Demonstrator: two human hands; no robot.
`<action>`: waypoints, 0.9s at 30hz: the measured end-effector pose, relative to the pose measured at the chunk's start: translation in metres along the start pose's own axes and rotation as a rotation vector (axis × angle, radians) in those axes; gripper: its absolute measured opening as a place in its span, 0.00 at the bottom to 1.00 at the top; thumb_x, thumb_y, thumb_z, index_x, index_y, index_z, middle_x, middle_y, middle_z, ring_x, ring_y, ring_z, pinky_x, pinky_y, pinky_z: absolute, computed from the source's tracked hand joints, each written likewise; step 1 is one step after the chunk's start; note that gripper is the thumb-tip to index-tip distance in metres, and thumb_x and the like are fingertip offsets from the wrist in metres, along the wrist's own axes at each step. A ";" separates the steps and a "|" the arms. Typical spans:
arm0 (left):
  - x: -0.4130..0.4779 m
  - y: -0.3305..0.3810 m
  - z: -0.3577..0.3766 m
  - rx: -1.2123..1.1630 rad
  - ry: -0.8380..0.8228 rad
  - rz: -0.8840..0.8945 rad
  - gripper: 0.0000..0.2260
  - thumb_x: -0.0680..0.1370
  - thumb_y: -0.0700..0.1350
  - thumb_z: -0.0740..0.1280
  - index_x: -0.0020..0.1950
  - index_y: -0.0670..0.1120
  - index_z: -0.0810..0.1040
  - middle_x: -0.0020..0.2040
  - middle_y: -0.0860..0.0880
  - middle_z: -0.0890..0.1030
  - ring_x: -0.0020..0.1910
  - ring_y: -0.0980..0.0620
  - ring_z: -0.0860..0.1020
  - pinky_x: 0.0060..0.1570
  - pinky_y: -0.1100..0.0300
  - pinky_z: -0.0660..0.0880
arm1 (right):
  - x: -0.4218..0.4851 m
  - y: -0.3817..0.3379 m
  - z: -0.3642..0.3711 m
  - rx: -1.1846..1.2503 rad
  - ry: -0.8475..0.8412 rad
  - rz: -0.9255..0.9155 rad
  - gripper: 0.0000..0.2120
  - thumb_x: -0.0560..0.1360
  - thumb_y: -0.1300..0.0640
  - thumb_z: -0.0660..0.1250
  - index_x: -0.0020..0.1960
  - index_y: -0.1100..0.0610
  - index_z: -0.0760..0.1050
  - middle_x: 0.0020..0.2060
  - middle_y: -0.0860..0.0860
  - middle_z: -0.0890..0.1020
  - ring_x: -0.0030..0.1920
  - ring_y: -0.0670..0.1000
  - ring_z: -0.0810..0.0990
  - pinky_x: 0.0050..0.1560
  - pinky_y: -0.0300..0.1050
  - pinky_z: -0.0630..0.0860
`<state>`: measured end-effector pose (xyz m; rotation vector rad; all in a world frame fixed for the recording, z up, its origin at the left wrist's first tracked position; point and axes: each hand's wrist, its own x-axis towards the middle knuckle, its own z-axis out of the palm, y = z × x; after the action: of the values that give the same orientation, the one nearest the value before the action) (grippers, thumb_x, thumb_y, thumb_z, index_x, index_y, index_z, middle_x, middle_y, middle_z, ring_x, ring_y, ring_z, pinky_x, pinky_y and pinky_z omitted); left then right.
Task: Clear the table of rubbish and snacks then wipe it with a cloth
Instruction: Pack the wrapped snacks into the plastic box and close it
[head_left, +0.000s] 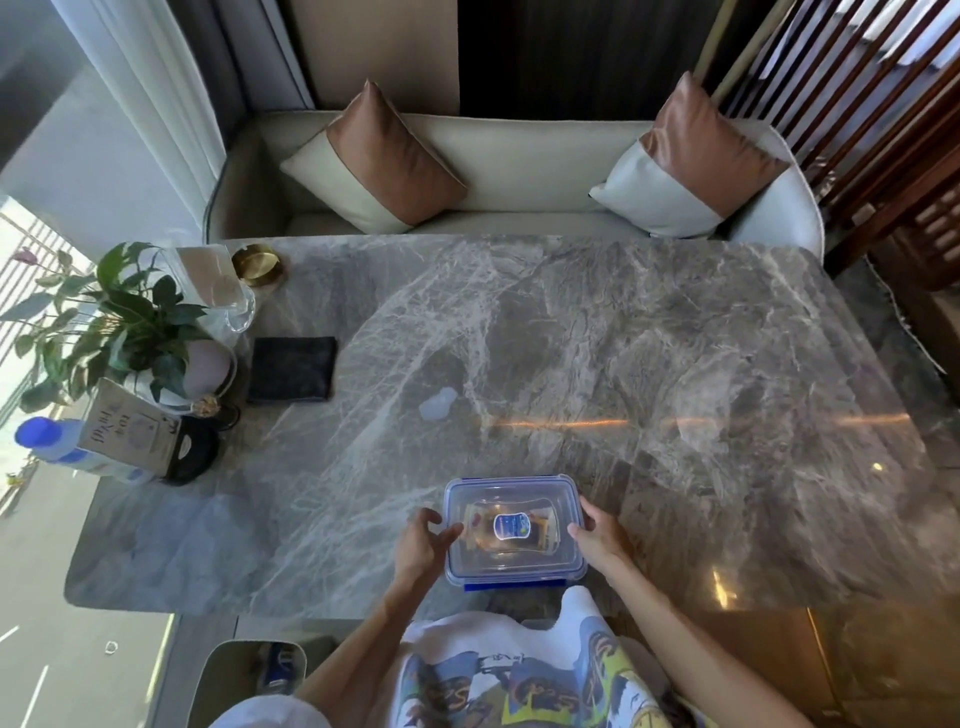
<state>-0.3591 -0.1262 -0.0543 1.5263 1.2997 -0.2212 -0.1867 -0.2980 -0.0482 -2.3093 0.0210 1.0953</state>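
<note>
- My left fingers (448, 531) curl at the left side of the box (511, 487), with my thumb on the lid.
- My right fingers (575, 530) grip its right side.
- The box sits on the surface (649, 353), close to me, with a snack pack (511, 527) inside.
- Further out lies a white scrap (438, 405).
- A black cloth (292, 369) lies at the left.

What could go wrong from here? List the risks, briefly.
1. The box sits at the near edge of the table, gripped at its sides by the left hand and right hand. A slip could send it off the edge.
2. The pale scrap mid-table may be overlooked and dragged along when wiping.
3. The dark cloth lies beside the plant and glass vase. Reaching for it could knock them.
</note>
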 end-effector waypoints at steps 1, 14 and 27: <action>-0.001 0.000 0.000 0.017 0.003 0.002 0.16 0.77 0.50 0.69 0.57 0.41 0.71 0.52 0.37 0.82 0.49 0.37 0.82 0.52 0.41 0.79 | 0.001 -0.001 -0.001 0.011 -0.017 0.024 0.27 0.79 0.60 0.64 0.76 0.51 0.62 0.72 0.54 0.71 0.69 0.57 0.74 0.68 0.55 0.73; 0.026 0.049 0.010 0.708 0.003 0.397 0.30 0.78 0.55 0.65 0.77 0.51 0.59 0.74 0.47 0.64 0.72 0.45 0.64 0.71 0.51 0.61 | -0.013 -0.018 0.021 0.134 -0.142 0.142 0.45 0.76 0.56 0.69 0.79 0.55 0.40 0.79 0.55 0.50 0.77 0.59 0.58 0.72 0.54 0.62; 0.066 0.095 0.025 0.900 -0.226 0.481 0.21 0.75 0.47 0.69 0.68 0.59 0.75 0.62 0.46 0.73 0.65 0.44 0.68 0.66 0.54 0.66 | -0.011 -0.023 0.023 0.315 -0.060 0.283 0.39 0.76 0.63 0.68 0.79 0.57 0.48 0.75 0.58 0.62 0.73 0.61 0.65 0.72 0.59 0.64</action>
<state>-0.2459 -0.0909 -0.0555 2.4270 0.6151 -0.7050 -0.2043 -0.2694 -0.0404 -2.0289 0.4757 1.2014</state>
